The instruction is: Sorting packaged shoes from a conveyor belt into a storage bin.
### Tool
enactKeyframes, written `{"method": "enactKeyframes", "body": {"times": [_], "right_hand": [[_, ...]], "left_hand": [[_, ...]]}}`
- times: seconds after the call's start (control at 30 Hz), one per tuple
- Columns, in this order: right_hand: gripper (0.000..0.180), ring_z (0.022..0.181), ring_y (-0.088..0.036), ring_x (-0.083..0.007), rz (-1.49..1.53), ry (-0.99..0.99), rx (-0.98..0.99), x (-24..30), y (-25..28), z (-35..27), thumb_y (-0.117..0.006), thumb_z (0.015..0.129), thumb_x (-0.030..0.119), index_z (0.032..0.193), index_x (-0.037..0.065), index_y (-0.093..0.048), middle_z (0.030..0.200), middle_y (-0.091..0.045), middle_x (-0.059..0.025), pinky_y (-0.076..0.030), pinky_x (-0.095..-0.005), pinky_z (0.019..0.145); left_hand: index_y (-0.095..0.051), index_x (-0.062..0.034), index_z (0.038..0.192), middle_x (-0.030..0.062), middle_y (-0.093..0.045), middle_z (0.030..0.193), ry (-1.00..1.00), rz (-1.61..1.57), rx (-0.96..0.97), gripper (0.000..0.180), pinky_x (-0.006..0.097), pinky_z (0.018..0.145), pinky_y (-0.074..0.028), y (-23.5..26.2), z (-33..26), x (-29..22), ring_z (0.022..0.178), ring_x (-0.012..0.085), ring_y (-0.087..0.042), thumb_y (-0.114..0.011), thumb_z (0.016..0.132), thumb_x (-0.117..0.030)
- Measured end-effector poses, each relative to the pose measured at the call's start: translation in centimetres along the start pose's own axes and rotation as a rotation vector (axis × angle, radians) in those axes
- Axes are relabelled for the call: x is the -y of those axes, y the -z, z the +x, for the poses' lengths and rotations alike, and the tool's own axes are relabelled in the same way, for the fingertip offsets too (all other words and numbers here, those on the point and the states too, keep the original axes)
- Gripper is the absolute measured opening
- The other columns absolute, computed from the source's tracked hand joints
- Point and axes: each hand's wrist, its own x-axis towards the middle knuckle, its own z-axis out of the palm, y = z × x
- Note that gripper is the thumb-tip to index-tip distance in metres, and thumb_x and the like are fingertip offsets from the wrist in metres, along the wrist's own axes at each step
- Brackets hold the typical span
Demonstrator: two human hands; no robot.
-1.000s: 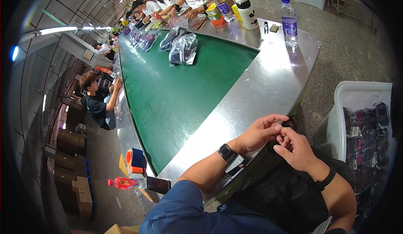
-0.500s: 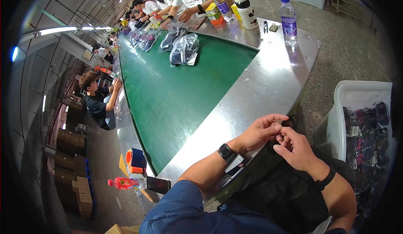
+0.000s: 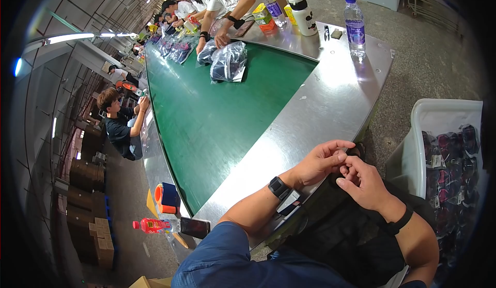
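My left hand [image 3: 319,165] rests over the near edge of the metal table border [image 3: 289,133], its fingers loosely stretched out and nothing visible in it. Just right of it is my right hand [image 3: 368,184], fingers bent and thumb apart. The fingertips of both hands meet; no object shows between them. Beyond them lies the green conveyor belt [image 3: 227,117]. Near its far end sits a clear plastic bag with dark contents [image 3: 228,63], next to another bag that a co-worker's hands [image 3: 221,39] touch.
On the right stands a white bin [image 3: 419,148] holding several bagged dark items [image 3: 449,179]. A water bottle [image 3: 355,29] and a white flask [image 3: 303,16] stand on the far border. At left are a phone [image 3: 195,228], tape rolls [image 3: 167,197] and a red-labelled bottle [image 3: 152,225].
The co-worker across the belt has reached forward and down onto the bags. The front bag has shifted slightly to the right. My hands have stayed where they were.
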Motion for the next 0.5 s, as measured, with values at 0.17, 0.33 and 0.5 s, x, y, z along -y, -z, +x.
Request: {"method": "enactKeyframes", "body": {"times": [0.17, 0.33, 0.5], "right_hand": [[0.036, 0.067, -0.061, -0.0112, 0.001, 0.008, -0.002, -0.13, 0.00, 0.00, -0.075, 0.091, 0.013, 0.122, 0.002, -0.060, 0.084, -0.061, -0.0044, -0.049, -0.0270, 0.063], [0.037, 0.067, -0.061, -0.0123, -0.026, 0.016, 0.001, -0.25, 0.09, 0.04, -0.075, 0.090, 0.014, 0.122, 0.003, -0.060, 0.084, -0.061, -0.0052, -0.049, -0.0276, 0.063], [0.037, 0.067, -0.062, -0.0129, -0.030, 0.025, -0.007, -0.20, 0.06, 0.05, -0.075, 0.090, 0.014, 0.122, 0.003, -0.060, 0.084, -0.061, -0.0057, -0.050, -0.0281, 0.062]], "left_hand": [[-0.049, -0.0057, 0.150, 0.0035, -0.068, 0.108, -0.003, -0.005, 0.008, 0.046, 0.032, 0.094, -0.056, 0.00, 0.02, -0.01, 0.097, 0.0140, -0.068, -0.062, 0.107, -0.018], [-0.050, -0.0063, 0.149, 0.0032, -0.068, 0.108, 0.000, 0.004, -0.007, 0.046, 0.032, 0.094, -0.056, -0.09, 0.07, -0.05, 0.097, 0.0141, -0.068, -0.062, 0.107, -0.018], [-0.050, -0.0065, 0.149, 0.0029, -0.067, 0.109, 0.005, 0.002, -0.009, 0.046, 0.032, 0.095, -0.056, -0.14, 0.05, -0.07, 0.097, 0.0142, -0.068, -0.063, 0.107, -0.018]]}}
